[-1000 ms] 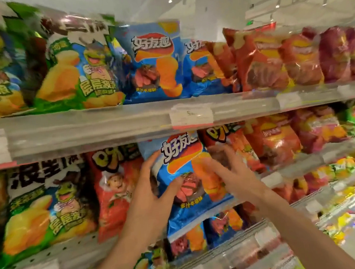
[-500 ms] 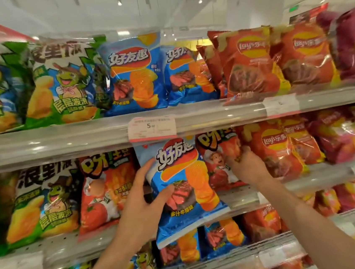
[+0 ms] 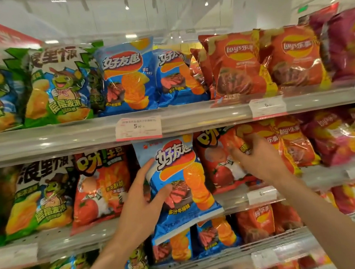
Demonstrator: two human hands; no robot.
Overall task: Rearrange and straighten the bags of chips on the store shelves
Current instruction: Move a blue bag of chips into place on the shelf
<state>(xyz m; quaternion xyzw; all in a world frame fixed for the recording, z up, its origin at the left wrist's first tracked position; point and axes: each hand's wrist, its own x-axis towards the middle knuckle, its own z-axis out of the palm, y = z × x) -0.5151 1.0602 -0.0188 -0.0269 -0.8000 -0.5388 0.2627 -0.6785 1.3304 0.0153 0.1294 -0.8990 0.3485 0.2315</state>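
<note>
A blue chip bag (image 3: 178,184) hangs in front of the middle shelf, its bottom drooping below the shelf edge. My left hand (image 3: 142,196) grips its left side, thumb across the front. To its right stands a red tomato chip bag (image 3: 218,165) on the middle shelf. My right hand (image 3: 257,159) pinches the upper right edge of that red bag, pulling it forward beside an orange Lay's bag (image 3: 291,142).
The top shelf (image 3: 192,119) carries green, blue, orange and purple bags in a row, with a price tag (image 3: 138,128) on its rail. More red and green bags (image 3: 40,192) fill the middle shelf at left. Lower shelves hold blue and orange bags (image 3: 255,220).
My right hand left the blue bag, moved right and took hold of the red tomato bag's edge. My left hand kept the blue bag. The view shifted left and up.
</note>
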